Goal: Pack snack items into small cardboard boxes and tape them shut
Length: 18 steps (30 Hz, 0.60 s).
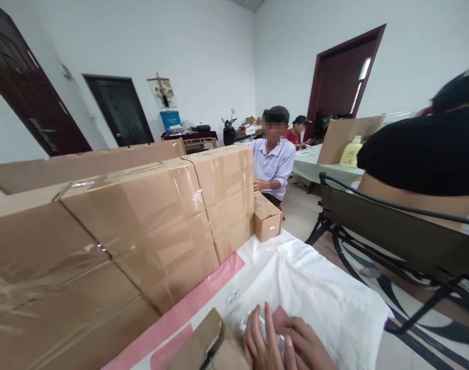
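Note:
At the bottom edge of the head view my left hand and my right hand are close together over a small clear-wrapped item on a white cloth. Fingers of both hands are bent and pressed onto it; much of the item is hidden beneath them. An open brown cardboard box flap lies just left of my left hand. A small clear packet rests on the cloth a little farther away.
A wall of taped cardboard boxes fills the left side, with a small box at its far end. A seated person works behind it. Another person in black sits on a folding chair to the right. A yellow bottle stands on a far table.

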Each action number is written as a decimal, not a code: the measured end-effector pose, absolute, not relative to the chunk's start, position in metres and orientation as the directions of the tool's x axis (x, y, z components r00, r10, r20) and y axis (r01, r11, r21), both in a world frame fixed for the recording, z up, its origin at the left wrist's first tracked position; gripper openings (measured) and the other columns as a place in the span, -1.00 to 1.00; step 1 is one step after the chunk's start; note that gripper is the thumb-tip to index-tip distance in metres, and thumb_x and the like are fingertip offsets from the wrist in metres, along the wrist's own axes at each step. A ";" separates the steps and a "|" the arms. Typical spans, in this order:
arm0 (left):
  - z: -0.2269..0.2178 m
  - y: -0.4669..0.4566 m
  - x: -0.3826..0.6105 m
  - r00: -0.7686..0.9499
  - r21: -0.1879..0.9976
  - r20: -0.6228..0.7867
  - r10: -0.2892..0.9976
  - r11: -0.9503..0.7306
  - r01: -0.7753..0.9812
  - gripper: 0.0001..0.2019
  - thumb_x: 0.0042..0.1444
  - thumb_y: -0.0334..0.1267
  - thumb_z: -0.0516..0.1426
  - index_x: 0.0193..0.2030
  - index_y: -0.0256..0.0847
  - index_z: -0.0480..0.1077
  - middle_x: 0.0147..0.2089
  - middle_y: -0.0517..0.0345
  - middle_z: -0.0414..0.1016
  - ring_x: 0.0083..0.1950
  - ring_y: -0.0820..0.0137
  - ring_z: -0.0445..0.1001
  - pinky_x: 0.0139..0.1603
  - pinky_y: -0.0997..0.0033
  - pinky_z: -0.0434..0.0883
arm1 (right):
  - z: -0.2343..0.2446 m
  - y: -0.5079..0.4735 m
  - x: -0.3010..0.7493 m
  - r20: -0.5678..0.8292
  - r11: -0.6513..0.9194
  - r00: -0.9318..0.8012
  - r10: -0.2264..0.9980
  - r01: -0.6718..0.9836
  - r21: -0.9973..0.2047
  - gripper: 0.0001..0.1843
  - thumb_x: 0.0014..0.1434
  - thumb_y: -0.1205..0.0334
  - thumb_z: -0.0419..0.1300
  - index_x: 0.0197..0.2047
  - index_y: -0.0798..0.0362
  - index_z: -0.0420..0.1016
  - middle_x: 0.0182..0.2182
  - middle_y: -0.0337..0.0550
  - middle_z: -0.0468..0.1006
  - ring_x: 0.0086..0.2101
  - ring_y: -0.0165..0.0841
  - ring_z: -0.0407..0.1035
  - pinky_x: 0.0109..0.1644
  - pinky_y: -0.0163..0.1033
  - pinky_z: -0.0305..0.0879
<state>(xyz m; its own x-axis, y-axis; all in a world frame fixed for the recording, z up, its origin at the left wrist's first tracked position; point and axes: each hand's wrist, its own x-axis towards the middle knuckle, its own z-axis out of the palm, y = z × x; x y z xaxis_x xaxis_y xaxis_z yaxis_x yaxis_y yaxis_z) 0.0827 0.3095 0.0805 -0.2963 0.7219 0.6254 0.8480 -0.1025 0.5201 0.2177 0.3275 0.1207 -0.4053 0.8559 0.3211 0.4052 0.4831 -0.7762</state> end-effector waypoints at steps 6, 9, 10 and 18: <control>0.098 0.297 0.075 -0.276 0.666 0.532 0.801 -0.194 0.721 -0.48 0.43 -0.24 -0.04 0.49 -0.19 0.09 0.43 -0.29 0.17 0.39 0.05 0.27 0.30 -0.03 0.32 | 0.127 0.322 0.204 0.284 0.400 -0.344 0.895 0.339 -0.852 -0.59 0.42 -0.07 0.06 0.07 -0.12 0.64 0.08 0.02 0.58 0.12 -0.07 0.45 0.25 0.11 0.35; 0.105 0.291 0.074 -0.266 0.737 0.466 0.844 -0.203 0.645 -0.49 0.45 -0.21 -0.07 0.48 -0.26 0.08 0.46 -0.35 0.09 0.43 0.07 0.23 0.32 0.04 0.34 | 0.134 0.325 0.187 0.219 0.277 -0.243 0.945 0.239 -0.930 -0.42 0.44 -0.16 -0.05 -0.16 0.03 0.68 -0.06 0.03 0.61 0.05 -0.11 0.48 0.24 0.05 0.32; 0.106 0.290 0.074 -0.267 0.752 0.455 0.849 -0.206 0.626 -0.49 0.45 -0.20 -0.08 0.48 -0.29 0.08 0.46 -0.38 0.08 0.44 0.07 0.23 0.32 0.05 0.34 | 0.134 0.327 0.181 0.189 0.233 -0.197 0.962 0.229 -0.945 -0.38 0.42 -0.21 -0.06 -0.22 0.05 0.66 -0.12 0.03 0.62 -0.01 -0.11 0.50 0.20 0.04 0.34; 0.103 0.289 0.072 -0.279 0.844 0.391 0.877 -0.221 0.489 -0.50 0.47 -0.14 -0.15 0.45 -0.31 0.06 0.47 -0.42 0.03 0.46 0.10 0.22 0.36 0.06 0.33 | 0.138 0.344 0.156 -0.071 -0.068 0.002 0.997 0.282 -0.957 -0.32 0.12 -0.38 0.05 -0.44 0.12 0.57 -0.41 0.00 0.60 -0.37 -0.18 0.49 -0.23 -0.12 0.41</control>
